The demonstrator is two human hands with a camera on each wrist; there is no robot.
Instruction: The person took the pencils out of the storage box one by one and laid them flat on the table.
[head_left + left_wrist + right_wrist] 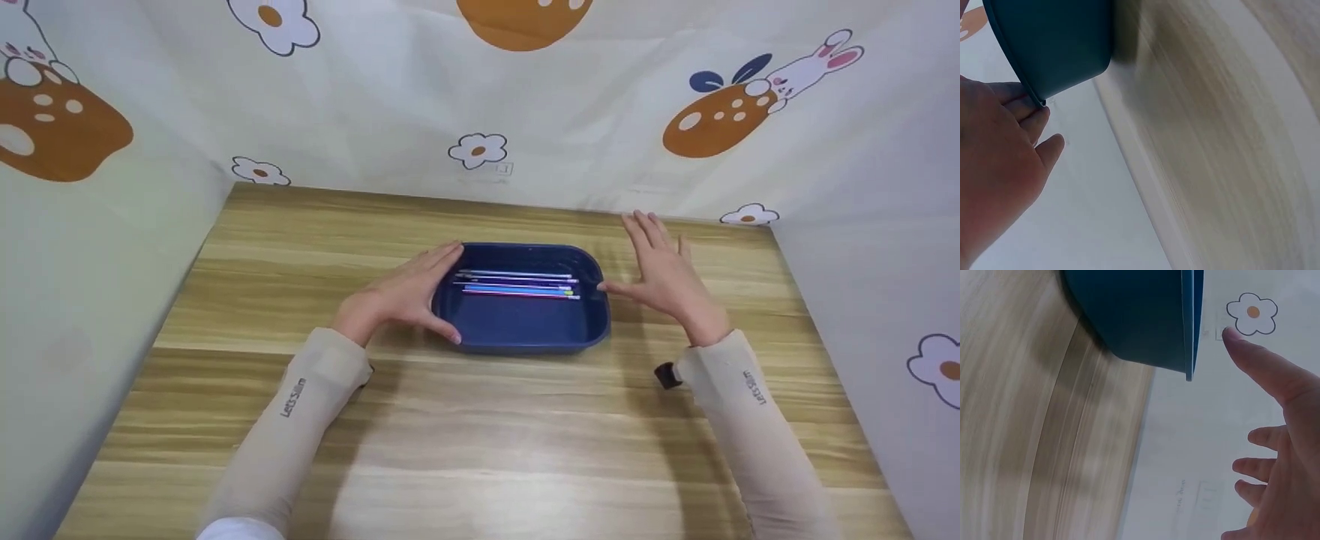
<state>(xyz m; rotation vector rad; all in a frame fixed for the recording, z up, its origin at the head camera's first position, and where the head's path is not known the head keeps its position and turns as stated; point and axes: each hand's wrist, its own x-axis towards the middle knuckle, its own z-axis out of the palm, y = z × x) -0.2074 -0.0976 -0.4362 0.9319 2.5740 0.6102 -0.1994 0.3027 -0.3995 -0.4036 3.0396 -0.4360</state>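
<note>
A dark blue plastic bin [525, 349] stands on the wooden table, its open top facing up. Several slim pencils [517, 288] lie side by side across its floor, with pale ends toward the right. My left hand [409, 292] spans the bin's left end and holds it, thumb at the front corner and fingers at the back corner. In the left wrist view, fingertips [1039, 119] meet the bin's rim. Beside the right end, my right hand [664, 277] is spread with its fingers raised. Its thumb points at the rim, and the right wrist view shows a gap there.
The wood-grain table [487, 450] extends around the bin. A pale cloth backdrop [360, 112] with flowers and rabbits rises behind the table and along both sides. A small black device [666, 376] sits at the right wrist.
</note>
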